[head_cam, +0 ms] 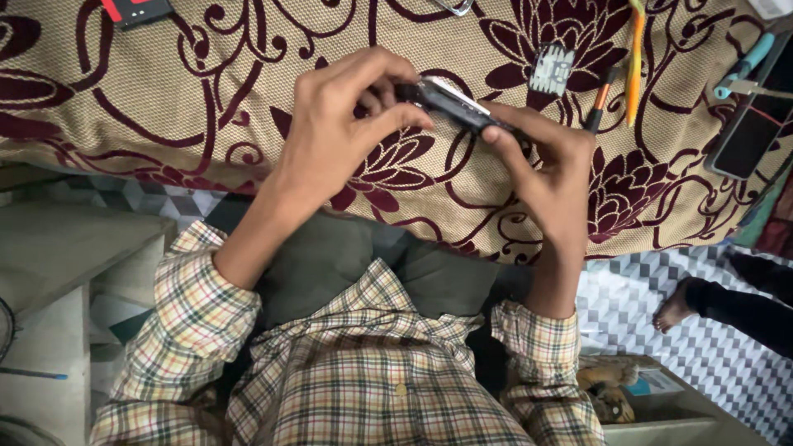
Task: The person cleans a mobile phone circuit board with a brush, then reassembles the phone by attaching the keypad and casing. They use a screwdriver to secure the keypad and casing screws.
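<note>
Both my hands hold a small dark phone-like device (453,103) edge-on above a beige cloth with maroon flowers (165,99). My left hand (339,124) pinches its left end with thumb and fingers. My right hand (545,169) grips its right end from below. A pale strip shows along the device's upper face. My checked shirt sleeves fill the lower part of the view.
On the cloth lie a small circuit board (551,68), an orange tool (634,62), a black-handled screwdriver (599,103), a light blue tool (747,62), a dark phone (747,124) and a red-and-black object (136,10). Another person's foot (676,306) rests at the right.
</note>
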